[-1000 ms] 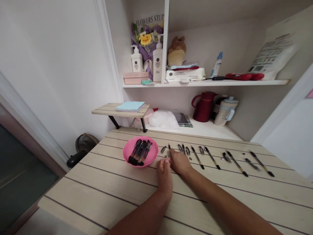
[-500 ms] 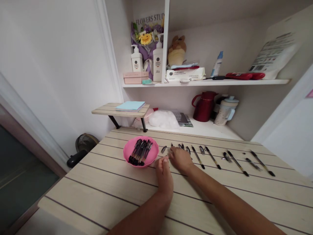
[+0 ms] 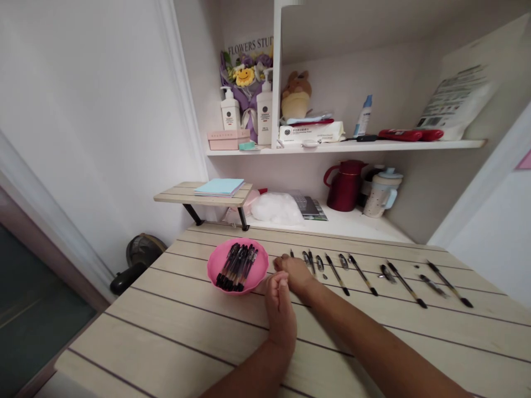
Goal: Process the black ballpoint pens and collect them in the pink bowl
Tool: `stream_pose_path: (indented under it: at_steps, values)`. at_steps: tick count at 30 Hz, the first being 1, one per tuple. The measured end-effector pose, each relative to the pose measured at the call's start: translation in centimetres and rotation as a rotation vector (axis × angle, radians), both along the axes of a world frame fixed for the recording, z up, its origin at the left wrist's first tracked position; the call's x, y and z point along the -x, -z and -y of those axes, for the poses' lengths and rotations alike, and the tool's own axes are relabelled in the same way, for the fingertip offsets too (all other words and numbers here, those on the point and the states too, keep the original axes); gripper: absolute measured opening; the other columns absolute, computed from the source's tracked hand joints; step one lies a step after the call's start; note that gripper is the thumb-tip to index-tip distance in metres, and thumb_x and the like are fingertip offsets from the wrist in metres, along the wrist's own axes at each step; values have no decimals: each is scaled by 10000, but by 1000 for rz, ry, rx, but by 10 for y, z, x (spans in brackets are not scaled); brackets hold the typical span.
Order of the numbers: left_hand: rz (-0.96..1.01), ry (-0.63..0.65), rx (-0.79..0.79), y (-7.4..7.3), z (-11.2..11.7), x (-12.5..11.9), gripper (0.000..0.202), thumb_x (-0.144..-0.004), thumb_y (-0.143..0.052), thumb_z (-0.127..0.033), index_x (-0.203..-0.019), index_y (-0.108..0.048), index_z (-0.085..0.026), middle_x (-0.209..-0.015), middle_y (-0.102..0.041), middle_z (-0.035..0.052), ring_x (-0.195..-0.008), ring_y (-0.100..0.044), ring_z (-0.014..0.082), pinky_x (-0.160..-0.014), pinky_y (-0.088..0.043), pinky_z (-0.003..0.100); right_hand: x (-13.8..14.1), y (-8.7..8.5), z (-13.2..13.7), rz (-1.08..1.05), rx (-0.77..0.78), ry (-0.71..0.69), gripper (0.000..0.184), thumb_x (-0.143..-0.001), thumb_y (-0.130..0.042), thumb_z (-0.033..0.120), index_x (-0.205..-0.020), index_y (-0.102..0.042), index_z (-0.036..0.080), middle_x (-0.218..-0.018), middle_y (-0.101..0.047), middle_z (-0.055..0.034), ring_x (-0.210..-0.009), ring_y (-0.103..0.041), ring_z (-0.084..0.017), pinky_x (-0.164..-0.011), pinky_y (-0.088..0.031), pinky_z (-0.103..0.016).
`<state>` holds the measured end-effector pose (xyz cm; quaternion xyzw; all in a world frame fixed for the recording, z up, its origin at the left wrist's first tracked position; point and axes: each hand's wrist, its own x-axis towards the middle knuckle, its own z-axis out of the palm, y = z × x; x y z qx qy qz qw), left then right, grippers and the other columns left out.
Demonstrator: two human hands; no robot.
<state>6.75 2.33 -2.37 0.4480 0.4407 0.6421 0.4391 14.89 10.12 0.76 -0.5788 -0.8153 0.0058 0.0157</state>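
Note:
My right hand reaches palm down on the table just right of the pink bowl, its fingers closed where a dark pen cap lay; the fingertips hide most of it. Nearer to me, my left hand stands on its edge with thumb and curled fingers together; whatever is inside is hidden. Several capped black gel pens lie side by side in the bowl. To the right, uncapped pens lie in a spaced row, with loose clear-and-black caps near them. One pen tip shows behind my right hand.
A small wooden riser with blue paper stands behind the bowl. At the back are a white plastic bag, a red jug and a tumbler. Bottles and boxes fill the shelf above.
My right hand has moved left, onto the spot of the leftmost pen cap, uncovering pen parts behind it. My left hand stays nearly in place. The view has tilted up slightly.

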Motion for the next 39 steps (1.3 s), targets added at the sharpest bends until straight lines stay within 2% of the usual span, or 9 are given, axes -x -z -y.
stream_pose_path:
  at_steps: [6,11,17,22,25,27,31,35,39]
  values:
    - [-50,15,-24,1,1,0,333,-829,-418,-412,-957,-596,-161,-995,-620,114,-949,-562,220,-823,-418,338,-11,-9,0,41,-28,-10,201,-811,-452,214,-881,-625,140,-929,-610,-154,-789,-624,-239,-660,-423,-306]
    - [-81,15,-40,0,-2,2,331,-829,-416,-410,-939,-600,-157,-979,-627,116,-952,-568,224,-817,-429,346,-15,-13,20,32,-83,9,242,-851,-402,237,-931,-612,147,-963,-593,-148,-783,-613,-220,-661,-408,-294]
    - [-123,-31,-114,-3,-5,8,269,-813,-458,-359,-923,-605,-163,-951,-629,91,-937,-571,206,-838,-428,336,-21,0,79,-9,-159,-81,225,-844,-390,137,-869,-612,167,-865,-606,-93,-723,-589,-181,-631,-362,-277]
    - [-291,-96,-260,-23,-13,28,240,-785,-494,-263,-975,-589,-153,-1001,-597,91,-940,-565,191,-830,-439,310,-29,14,138,-115,-174,-144,266,-874,-355,150,-777,-599,191,-778,-602,-48,-642,-557,-149,-588,-330,-268]
    - [-546,-251,-146,-42,-29,56,279,-778,-469,-219,-1028,-571,-152,-1039,-601,90,-929,-576,173,-810,-445,278,-33,22,163,-250,-165,-118,288,-887,-337,177,-752,-589,206,-765,-594,-25,-637,-551,-135,-580,-326,-256]
    - [-747,-287,-19,-55,-42,77,304,-775,-463,-208,-1058,-559,-153,-1062,-614,88,-943,-582,167,-820,-434,262,-34,27,174,-332,-152,-93,303,-893,-323,191,-745,-587,211,-766,-585,-20,-632,-549,-126,-573,-327,-248]
    - [-1140,-185,222,-75,-63,110,242,-779,-459,-225,-965,-610,-186,-963,-671,74,-902,-608,187,-758,-430,263,-37,32,181,-410,-130,-50,315,-895,-308,212,-753,-589,210,-781,-575,-30,-636,-551,-129,-580,-342,-247]
    - [-1270,-154,338,-76,-70,114,119,-683,-582,-265,-745,-640,-181,-891,-683,105,-900,-610,249,-741,-431,295,-41,34,176,-454,-100,-57,303,-892,-314,244,-761,-585,211,-771,-582,-33,-664,-562,-144,-616,-366,-258]
    - [-1319,-174,387,-67,-67,109,132,-605,-646,-224,-728,-634,-178,-960,-668,122,-990,-576,270,-768,-425,292,-45,35,172,-506,-72,-64,288,-883,-325,262,-773,-588,221,-774,-600,-30,-704,-572,-153,-660,-388,-264]
